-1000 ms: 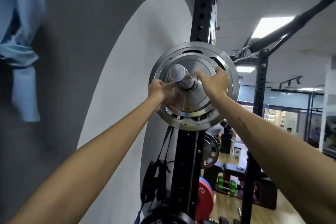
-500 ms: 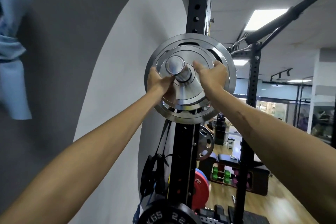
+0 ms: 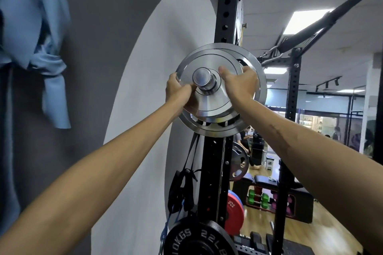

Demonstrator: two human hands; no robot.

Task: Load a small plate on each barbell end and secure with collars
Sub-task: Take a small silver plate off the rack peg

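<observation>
The barbell sleeve end point(image 3: 201, 78) points at me at head height, in front of the black rack upright point(image 3: 227, 16). A small silver plate point(image 3: 209, 107) sits on the sleeve, in front of a larger silver plate point(image 3: 215, 130). My left hand point(image 3: 178, 91) grips the small plate's left rim, thumb across its face near the sleeve. My right hand point(image 3: 241, 86) grips its right rim, fingers curled behind the edge. No collar shows on the sleeve.
A grey and white wall stands close on the left with a blue cloth point(image 3: 35, 47) hanging on it. Black bands point(image 3: 182, 188) hang from the rack. A black 10 kg plate point(image 3: 199, 238) and a red 25 kg plate point(image 3: 233, 211) are stored below. A bench and dumbbells lie beyond.
The small plate now sits closer to my end of the sleeve, which shows shorter than before, and my hands have shifted with it. My view has swung slightly.
</observation>
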